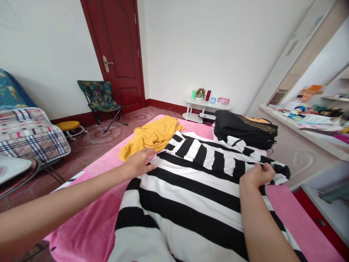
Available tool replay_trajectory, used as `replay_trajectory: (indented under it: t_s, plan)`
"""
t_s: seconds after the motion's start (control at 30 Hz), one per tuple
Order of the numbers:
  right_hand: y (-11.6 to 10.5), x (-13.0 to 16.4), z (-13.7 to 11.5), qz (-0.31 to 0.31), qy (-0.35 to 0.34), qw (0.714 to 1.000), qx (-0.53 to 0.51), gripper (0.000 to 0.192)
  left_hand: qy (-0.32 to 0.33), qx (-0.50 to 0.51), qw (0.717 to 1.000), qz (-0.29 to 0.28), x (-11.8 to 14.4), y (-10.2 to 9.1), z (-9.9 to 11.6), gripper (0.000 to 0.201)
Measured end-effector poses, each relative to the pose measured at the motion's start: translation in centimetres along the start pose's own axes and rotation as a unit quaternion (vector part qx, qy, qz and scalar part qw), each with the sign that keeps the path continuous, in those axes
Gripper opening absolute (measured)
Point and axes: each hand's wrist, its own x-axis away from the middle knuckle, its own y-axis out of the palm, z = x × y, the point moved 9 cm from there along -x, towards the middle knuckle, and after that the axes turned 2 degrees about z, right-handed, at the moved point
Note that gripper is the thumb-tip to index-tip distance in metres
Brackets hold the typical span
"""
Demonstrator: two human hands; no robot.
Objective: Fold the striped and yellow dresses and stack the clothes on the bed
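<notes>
While the black-and-white striped shirt (191,189) lies spread on the pink bed cover (92,225), its left edge is pressed by the flat, spread left hand (140,162) and its folded-over sleeve is pinched by the right hand (257,174), so the fold seems under way, and smoothing is called for next.

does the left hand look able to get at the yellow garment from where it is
Probably yes: the left hand lies flat on the striped shirt edge, right beside the yellow garment, with nothing between them.
</notes>
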Motion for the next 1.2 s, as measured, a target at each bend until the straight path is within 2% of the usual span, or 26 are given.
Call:
replay_trajectory:
  t_s: [0.07, 0.1, 0.13, 0.2, 0.23, 0.3, 0.37, 0.43, 0.57, 0.63, 0.73, 0.8, 0.93, 1.03, 1.1, 1.17, 1.2]
  plan:
    - [0.3, 1.6, -3.5, 0.022, -0.061, 0.997, 0.042, 0.037, -0.084, 0.001, 0.996, -0.023, 2.2, -0.5, -4.2, 0.049]
    - [1.0, 2.7, -5.5, 0.006, -0.098, 0.994, 0.05, 0.034, -0.11, 0.016, 0.993, -0.045, 3.4, -0.5, -5.4, 0.045]
    - [2.2, 4.2, -7.4, -0.038, -0.131, 0.989, 0.049, 0.031, -0.128, 0.039, 0.989, -0.068, 4.6, -0.3, -6.0, 0.042]
    - [5.5, 8.1, -10.2, -0.186, -0.164, 0.968, 0.035, 0.027, -0.163, 0.105, 0.975, -0.11, 6.9, 0.2, -6.3, 0.042]
    - [7.3, 10.6, -11.1, -0.273, -0.176, 0.945, 0.046, 0.027, -0.186, 0.143, 0.964, -0.128, 7.9, 0.6, -6.1, 0.045]
    - [10.0, 15.9, -11.9, -0.418, -0.215, 0.875, 0.12, 0.03, -0.227, 0.214, 0.935, -0.166, 9.8, 1.6, -5.4, 0.05]
    - [11.4, 19.4, -11.6, -0.479, -0.265, 0.808, 0.216, 0.035, -0.237, 0.26, 0.915, -0.197, 10.9, 2.3, -4.1, 0.05]
    - [12.0, 20.2, -11.2, -0.478, -0.302, 0.777, 0.276, 0.035, -0.215, 0.276, 0.916, -0.199, 11.3, 2.3, -2.7, 0.047]
    - [13.4, 18.1, -10.8, -0.48, -0.342, 0.746, 0.309, 0.032, -0.12, 0.323, 0.929, -0.137, 10.4, 0.8, 0.7, 0.029]
    - [14.3, 16.2, -11.0, -0.484, -0.336, 0.745, 0.313, 0.036, -0.078, 0.346, 0.928, -0.116, 9.9, 0.1, 2.5, 0.021]
    - [15.1, 12.5, -12.4, -0.438, -0.314, 0.786, 0.303, 0.043, -0.053, 0.355, 0.927, -0.107, 9.3, -0.4, 4.8, 0.012]
    - [15.1, 9.9, -13.6, -0.395, -0.3, 0.817, 0.294, 0.046, -0.036, 0.362, 0.925, -0.108, 8.8, -0.5, 6.5, 0.013]
    - [14.9, 5.9, -14.2, -0.352, -0.271, 0.846, 0.293, 0.05, 0.014, 0.371, 0.919, -0.13, 7.6, -0.2, 10.5, 0.024]
    - [14.2, 3.5, -13.2, -0.323, -0.237, 0.866, 0.299, 0.05, 0.034, 0.379, 0.91, -0.162, 6.9, 1.3, 13.1, 0.025]
    - [13.5, 2.4, -12.0, -0.306, -0.218, 0.873, 0.31, 0.05, 0.037, 0.39, 0.902, -0.179, 6.5, 3.1, 14.4, 0.025]
    - [13.2, 2.1, -10.5, -0.315, -0.219, 0.856, 0.346, 0.051, 0.028, 0.416, 0.884, -0.21, 6.2, 5.6, 15.4, 0.023]
    - [13.4, 2.4, -9.5, -0.341, -0.223, 0.831, 0.378, 0.051, 0.016, 0.435, 0.864, -0.251, 6.3, 7.3, 15.9, 0.023]
